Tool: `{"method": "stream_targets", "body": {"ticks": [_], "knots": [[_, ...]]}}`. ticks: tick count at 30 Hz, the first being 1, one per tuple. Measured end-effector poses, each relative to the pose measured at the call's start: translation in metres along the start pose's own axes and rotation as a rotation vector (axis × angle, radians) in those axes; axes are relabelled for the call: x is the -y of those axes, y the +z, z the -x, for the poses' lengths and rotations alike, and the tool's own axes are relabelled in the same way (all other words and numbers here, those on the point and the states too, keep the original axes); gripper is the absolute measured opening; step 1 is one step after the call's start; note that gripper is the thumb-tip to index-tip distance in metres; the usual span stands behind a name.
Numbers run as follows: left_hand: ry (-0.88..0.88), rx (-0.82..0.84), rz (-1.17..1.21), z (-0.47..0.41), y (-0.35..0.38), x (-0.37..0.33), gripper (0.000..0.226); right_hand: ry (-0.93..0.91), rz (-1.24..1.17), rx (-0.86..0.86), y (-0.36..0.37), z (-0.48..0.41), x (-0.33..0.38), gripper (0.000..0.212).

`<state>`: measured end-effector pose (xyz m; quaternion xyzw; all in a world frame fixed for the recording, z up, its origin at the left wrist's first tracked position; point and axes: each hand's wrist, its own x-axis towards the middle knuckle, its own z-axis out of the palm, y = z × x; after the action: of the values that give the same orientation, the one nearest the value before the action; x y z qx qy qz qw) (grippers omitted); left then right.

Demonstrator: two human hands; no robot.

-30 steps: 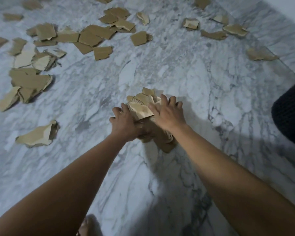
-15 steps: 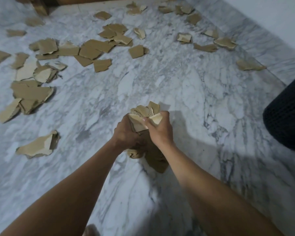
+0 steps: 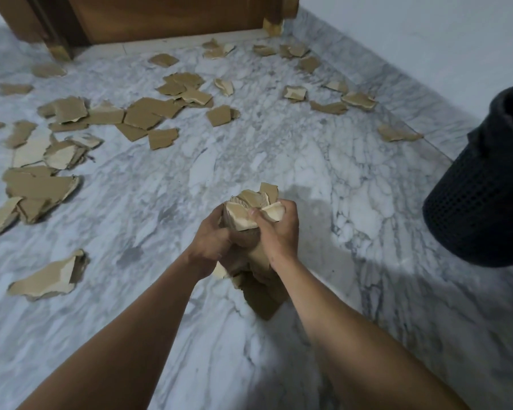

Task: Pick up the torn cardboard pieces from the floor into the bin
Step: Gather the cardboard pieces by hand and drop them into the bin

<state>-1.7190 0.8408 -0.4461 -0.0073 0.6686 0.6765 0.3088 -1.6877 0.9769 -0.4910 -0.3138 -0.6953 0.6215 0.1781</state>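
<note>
Gripping cardboard bundle [image 3: 243, 216] in left hand [image 3: 211, 241] and right hand [image 3: 279, 235], fingers curled tight round it; near black bin [image 3: 480, 202] at right; loose pieces [image 3: 148, 113] far left on floor [image 3: 279, 149].

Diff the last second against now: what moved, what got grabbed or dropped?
The left hand and right hand, which were pressing down on the cardboard bundle, closed round it and lifted it off the floor. Nothing was let go. The loose cardboard pieces lie where they were, and the bin stays at the right.

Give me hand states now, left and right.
Left hand: closed, gripping the bundle of cardboard pieces.
Right hand: closed, gripping the same bundle.
</note>
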Motion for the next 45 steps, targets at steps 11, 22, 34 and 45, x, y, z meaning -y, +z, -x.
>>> {"method": "stream_targets", "body": {"ticks": [11, 22, 34, 45], "knots": [[0.253, 0.137, 0.037, -0.024, 0.086, -0.098, 0.075, -0.250, 0.079, -0.121, -0.082, -0.042, 0.111, 0.054], [0.412, 0.400, 0.060, -0.035, 0.337, -0.236, 0.069, -0.389, 0.288, -0.424, -0.318, -0.120, 0.260, 0.057], [0.361, 0.473, -0.276, -0.030, 0.470, -0.224, 0.052, -0.043, 0.390, -0.555, -0.476, -0.122, 0.225, 0.056], [0.475, 0.107, -0.229, -0.053, 0.301, -0.181, 0.040, -0.387, 0.433, -0.481, -0.294, -0.100, 0.239, 0.047]]}}
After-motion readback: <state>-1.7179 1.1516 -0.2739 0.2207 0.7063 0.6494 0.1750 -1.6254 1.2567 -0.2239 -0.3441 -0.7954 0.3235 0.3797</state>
